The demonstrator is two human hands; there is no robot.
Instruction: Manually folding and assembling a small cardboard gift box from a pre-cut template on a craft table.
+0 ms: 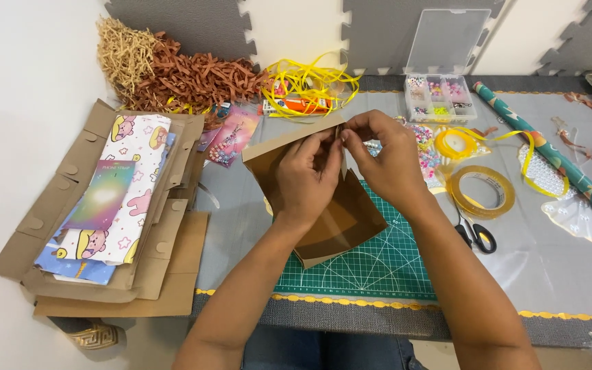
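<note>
At your nine o'clock lies a stack of flat cardboard sheets (pixel 97 226) under patterned paper. Your left hand (pixel 307 175) and right hand (pixel 383 159) meet at centre — both pinching the top edge of the brown cardboard box (pixel 340 219), held tilted over the green cutting mat (pixel 378 264). At three o'clock — a tape roll (pixel 481 192) and scissors (pixel 477 236) on the table (pixel 556 274).

A brown cardboard box (pixel 323 205), half folded, sits at the table's centre, over the green cutting mat. At nine o'clock lies a stack of flattened cardboard boxes (pixel 166 267), topped by an iridescent rectangular card packet (pixel 102 196). At one o'clock stands a clear plastic bead organiser (pixel 438 96), lid raised. At twelve o'clock lies an orange-and-white tube (pixel 301 105).
</note>
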